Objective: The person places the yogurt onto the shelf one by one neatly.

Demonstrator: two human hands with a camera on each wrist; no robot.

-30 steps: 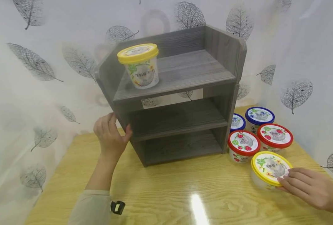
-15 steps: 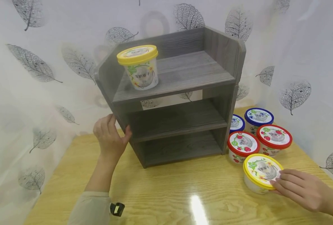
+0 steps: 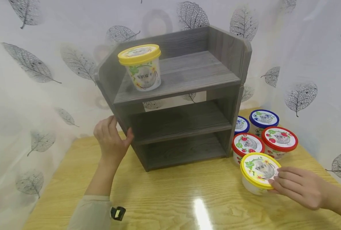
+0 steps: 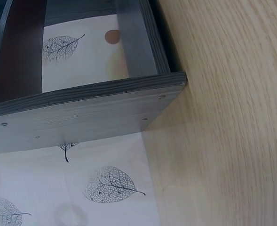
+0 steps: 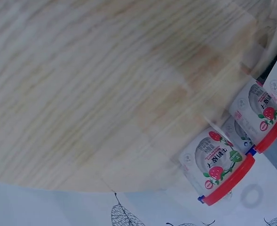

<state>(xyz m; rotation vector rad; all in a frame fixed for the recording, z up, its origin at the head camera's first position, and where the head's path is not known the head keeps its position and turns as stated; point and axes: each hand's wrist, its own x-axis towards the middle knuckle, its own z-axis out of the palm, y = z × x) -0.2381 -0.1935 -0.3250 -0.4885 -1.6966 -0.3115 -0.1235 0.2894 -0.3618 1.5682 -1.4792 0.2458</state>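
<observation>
My left hand (image 3: 111, 137) holds the left side panel of a grey wooden shelf (image 3: 184, 123), thumb at its front edge. On the right, my right hand (image 3: 299, 187) grips a yellow-lidded tub (image 3: 255, 188) by its right side, fingers at the lid's rim. Whether this tub touches the table cannot be told. Another yellow-lidded tub (image 3: 145, 75) stands upright at the left of the shelf's top board. The left wrist view shows the shelf's side panel (image 4: 82, 117); neither hand is clearly seen in the wrist views.
Behind the held tub stand two red-lidded tubs (image 3: 279, 139) and two blue-lidded tubs (image 3: 264, 118), close to the shelf's right side. The wooden table (image 3: 170, 198) reflects a bright light in front of the shelf. A leaf-patterned sheet (image 3: 43, 102) hangs behind.
My right hand has moved left with the yellow-lidded tub, which now overlaps the front of the nearer red-lidded tub in the head view. My left hand stays on the shelf.
</observation>
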